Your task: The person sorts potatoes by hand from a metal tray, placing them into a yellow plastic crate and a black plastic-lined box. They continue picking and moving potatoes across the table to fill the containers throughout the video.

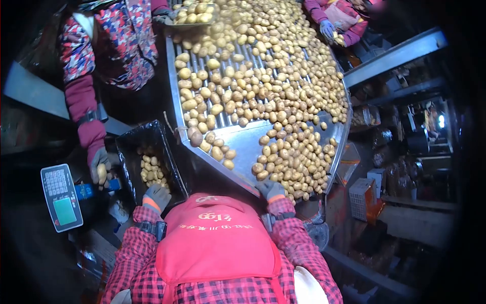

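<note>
My left hand (157,196), in a grey glove with an orange cuff, is at the near edge of a black-lined box (124,161). Several potatoes (152,171) lie inside it, just beyond my fingers, which are too small to read clearly. My right hand (271,189), gloved the same way, rests at the near rim of the metal sorting table (234,139), beside a large pile of potatoes (296,164). Its fingers point toward the pile, and whether they grip a potato is unclear. A few potatoes (217,147) lie on the metal left of that pile.
At the left, a co-worker's gloved hand (100,169) holds a potato near a scale display (62,197). Another person's gloved hands (327,30) are at the far right side. Metal beams (395,57) flank the table, and a white crate (362,199) stands right.
</note>
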A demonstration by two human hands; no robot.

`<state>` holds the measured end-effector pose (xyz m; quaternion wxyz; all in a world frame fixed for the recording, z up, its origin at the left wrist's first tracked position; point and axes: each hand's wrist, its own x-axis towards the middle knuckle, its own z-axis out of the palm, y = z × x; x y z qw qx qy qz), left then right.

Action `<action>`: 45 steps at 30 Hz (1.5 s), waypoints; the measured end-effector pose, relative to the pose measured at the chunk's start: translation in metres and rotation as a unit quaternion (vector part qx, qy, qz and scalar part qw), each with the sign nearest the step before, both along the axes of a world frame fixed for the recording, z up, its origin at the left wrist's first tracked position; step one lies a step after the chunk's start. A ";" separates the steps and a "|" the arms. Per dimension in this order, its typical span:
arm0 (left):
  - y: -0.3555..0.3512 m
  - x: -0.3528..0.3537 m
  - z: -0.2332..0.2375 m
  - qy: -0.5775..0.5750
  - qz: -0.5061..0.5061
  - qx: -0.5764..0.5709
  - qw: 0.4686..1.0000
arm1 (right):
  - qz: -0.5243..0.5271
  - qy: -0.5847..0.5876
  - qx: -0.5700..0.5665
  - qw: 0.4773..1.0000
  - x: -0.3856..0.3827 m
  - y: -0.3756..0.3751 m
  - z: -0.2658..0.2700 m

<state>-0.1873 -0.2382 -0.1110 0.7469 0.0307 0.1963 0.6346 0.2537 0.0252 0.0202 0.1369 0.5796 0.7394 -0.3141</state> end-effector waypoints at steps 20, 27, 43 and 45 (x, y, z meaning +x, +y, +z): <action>0.151 0.085 0.137 0.225 -0.050 -0.318 0.920 | 0.054 0.045 0.236 0.969 0.069 0.021 0.002; 0.204 0.124 0.152 0.300 -0.090 -0.297 0.902 | -0.201 0.001 0.403 0.893 0.181 0.089 -0.049; 0.269 0.154 0.122 0.206 -0.092 -0.317 0.921 | -0.120 -0.003 0.339 0.933 0.158 0.095 -0.031; 0.274 0.151 0.119 0.197 -0.117 -0.337 0.913 | -0.077 -0.142 0.272 0.949 0.149 0.123 -0.044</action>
